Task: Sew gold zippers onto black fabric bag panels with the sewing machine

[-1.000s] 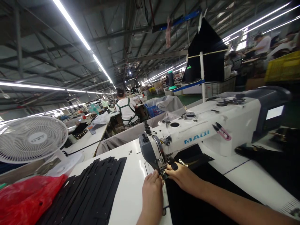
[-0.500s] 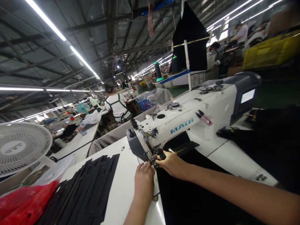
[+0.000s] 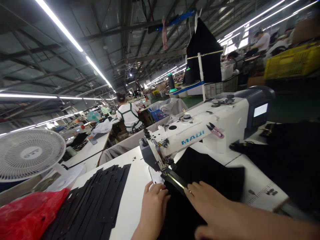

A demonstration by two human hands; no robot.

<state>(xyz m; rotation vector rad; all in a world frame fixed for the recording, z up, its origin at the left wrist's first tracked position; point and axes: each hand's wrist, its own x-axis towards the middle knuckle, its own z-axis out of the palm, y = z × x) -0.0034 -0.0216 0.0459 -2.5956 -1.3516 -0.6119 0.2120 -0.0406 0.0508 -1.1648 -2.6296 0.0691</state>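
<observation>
Black fabric (image 3: 205, 170) lies under the head of a white sewing machine (image 3: 192, 138). A zipper (image 3: 176, 180) with gold teeth runs from the presser foot area toward me on this fabric. My right hand (image 3: 207, 203) pinches the near end of the zipper, where a small gold piece shows by the fingertips. At the fabric's left edge, just in front of the needle area, my left hand (image 3: 155, 203) rests with its fingers laid over the cloth and the table. The needle tip is too small to make out.
Black strips (image 3: 95, 200) lie in overlapping rows on the left of the table, beside a red plastic bag (image 3: 32, 210) and a white fan (image 3: 32, 153). Pink thread snips (image 3: 215, 130) sit on the machine arm. More dark cloth (image 3: 287, 156) lies right. A person (image 3: 128, 115) works ahead.
My right hand has moved from the presser foot toward me, along the zipper. The gold zipper teeth now show, and the fabric's far part has spread up on the right. My left hand has shifted slightly nearer.
</observation>
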